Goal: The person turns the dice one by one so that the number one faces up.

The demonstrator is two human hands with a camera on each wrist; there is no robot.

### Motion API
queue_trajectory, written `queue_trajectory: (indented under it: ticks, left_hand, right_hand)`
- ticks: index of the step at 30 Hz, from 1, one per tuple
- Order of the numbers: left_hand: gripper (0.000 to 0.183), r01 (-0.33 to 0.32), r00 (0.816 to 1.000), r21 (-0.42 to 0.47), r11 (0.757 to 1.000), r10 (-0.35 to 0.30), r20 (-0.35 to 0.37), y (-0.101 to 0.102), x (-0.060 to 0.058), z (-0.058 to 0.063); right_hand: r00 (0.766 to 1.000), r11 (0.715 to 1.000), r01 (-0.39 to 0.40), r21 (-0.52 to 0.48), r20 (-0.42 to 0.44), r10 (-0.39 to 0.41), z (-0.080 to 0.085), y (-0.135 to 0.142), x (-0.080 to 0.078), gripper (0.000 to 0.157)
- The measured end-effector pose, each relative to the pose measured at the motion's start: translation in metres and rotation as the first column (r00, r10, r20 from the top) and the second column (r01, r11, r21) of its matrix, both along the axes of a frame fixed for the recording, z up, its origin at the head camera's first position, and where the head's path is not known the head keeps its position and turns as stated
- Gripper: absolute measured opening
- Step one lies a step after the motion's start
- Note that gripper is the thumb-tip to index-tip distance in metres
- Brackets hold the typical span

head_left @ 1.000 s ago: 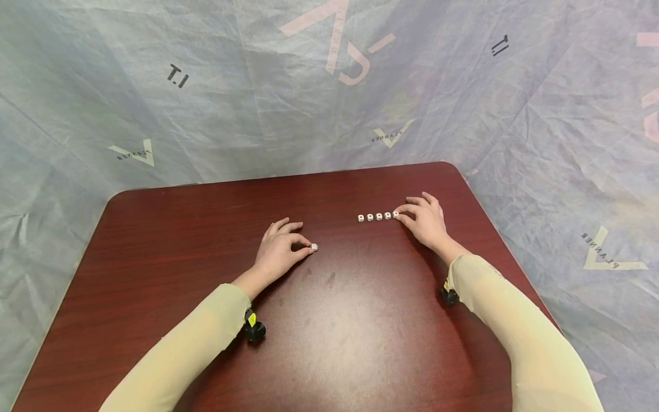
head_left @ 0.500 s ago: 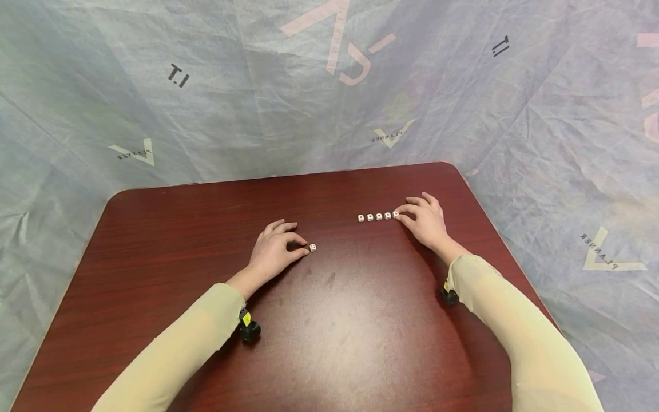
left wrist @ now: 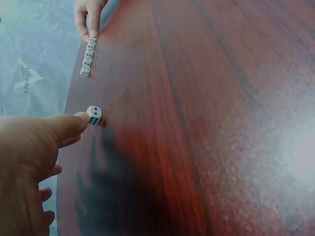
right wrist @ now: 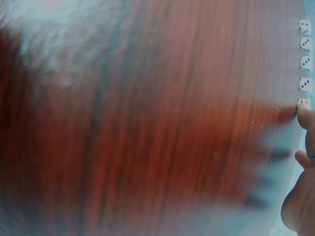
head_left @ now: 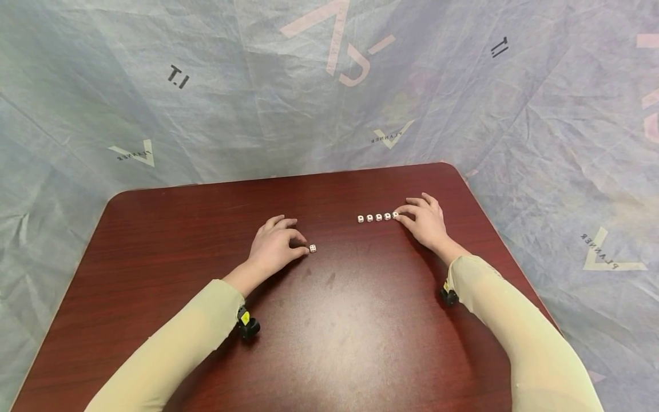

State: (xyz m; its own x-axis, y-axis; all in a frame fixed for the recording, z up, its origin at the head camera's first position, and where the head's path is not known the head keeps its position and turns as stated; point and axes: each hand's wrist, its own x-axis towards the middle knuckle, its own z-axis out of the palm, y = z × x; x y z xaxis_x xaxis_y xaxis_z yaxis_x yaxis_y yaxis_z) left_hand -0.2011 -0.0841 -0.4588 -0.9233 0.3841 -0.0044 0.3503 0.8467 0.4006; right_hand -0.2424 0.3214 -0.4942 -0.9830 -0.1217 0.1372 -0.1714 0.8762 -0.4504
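Observation:
A single white die sits on the table left of the row. My left hand is just beside it, thumb tip right at the die and index finger raised apart from the thumb. In the left wrist view the thumb overlaps the edge of that die. Farther right, several white dice stand in a straight row with small gaps. At the row's right end, my right hand pinches the last die between thumb and index finger. That die shows red pips in the right wrist view.
The dark red wooden table has rounded far corners. Behind it and along its right side hangs a grey printed sheet. Each wrist carries a small black camera, such as the left camera.
My left hand has let go of the single die and drawn slightly left, its index finger parting from the thumb. My right hand and the row have stayed still.

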Motion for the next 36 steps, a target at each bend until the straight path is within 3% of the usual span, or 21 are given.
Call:
queue_trajectory:
  ticks: [15, 36]
  left_hand:
    - [0.014, 0.029, 1.000, -0.097, 0.995, -0.029, -0.004, 0.015, -0.001, 0.000]
    - [0.010, 0.028, 0.998, -0.128, 0.991, -0.034, -0.049, 0.019, 0.000, -0.003]
  right_hand:
    - [1.000, 1.000, -0.001, -0.001, 0.001, 0.001, 0.003, -0.003, 0.001, 0.018]
    - [1.000, 1.000, -0.008, -0.003, -0.011, 0.008, 0.002, -0.003, 0.000, 0.018]
